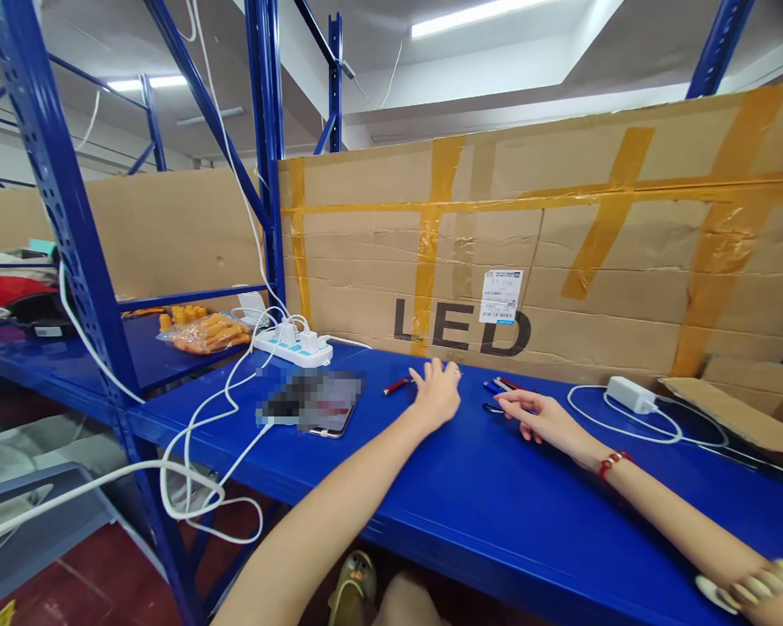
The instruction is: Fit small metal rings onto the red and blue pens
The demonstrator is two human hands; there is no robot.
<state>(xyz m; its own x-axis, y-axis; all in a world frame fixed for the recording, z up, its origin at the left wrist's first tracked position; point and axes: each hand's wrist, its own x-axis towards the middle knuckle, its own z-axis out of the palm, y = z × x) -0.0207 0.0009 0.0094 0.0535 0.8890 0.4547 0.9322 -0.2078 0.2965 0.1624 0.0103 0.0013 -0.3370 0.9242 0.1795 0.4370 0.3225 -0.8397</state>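
My left hand (437, 396) lies flat on the blue shelf top (470, 496), fingers spread, holding nothing. A small red tool (398, 385) rests just to its left. My right hand (535, 416) stretches leftward over the shelf with fingers extended and a red band at the wrist. Its fingertips are next to a pair of red and dark pens or tools (499, 387), close to touching them; no grip shows.
A phone (330, 417) lies left of my hands, by a white power strip (293, 348) with trailing cables. A white charger (632, 394) and cord sit at right. A taped cardboard wall (561, 252) marked LED backs the shelf. A bag of orange parts (202, 333) lies far left.
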